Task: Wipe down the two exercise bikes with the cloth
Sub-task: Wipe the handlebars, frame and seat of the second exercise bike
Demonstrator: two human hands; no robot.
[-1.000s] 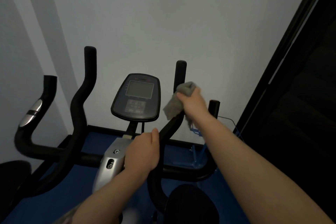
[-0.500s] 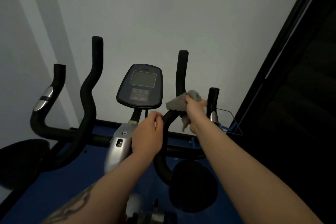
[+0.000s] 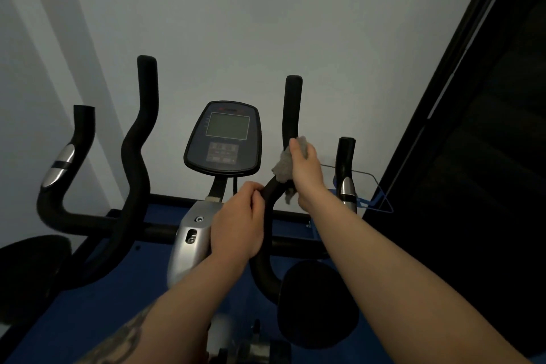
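An exercise bike stands in front of me, with a black console (image 3: 223,139) between two tall black handlebars. My right hand (image 3: 305,170) grips the grey cloth (image 3: 283,165) wrapped round the right inner handlebar (image 3: 293,103), about halfway up it. My left hand (image 3: 239,221) grips the same bar lower down, at its bend. The left inner handlebar (image 3: 137,139) stands untouched. Only one bike shows plainly.
Outer side grips with silver sensors stand at the left (image 3: 59,168) and right (image 3: 345,174). A black round pad (image 3: 317,301) sits below my right forearm. A pale wall lies behind, a dark panel (image 3: 487,156) at the right, blue floor (image 3: 97,304) below.
My right hand slid the cloth down the right handlebar from near its top to about halfway. My left hand kept its grip lower on the bar. My view tilted down.
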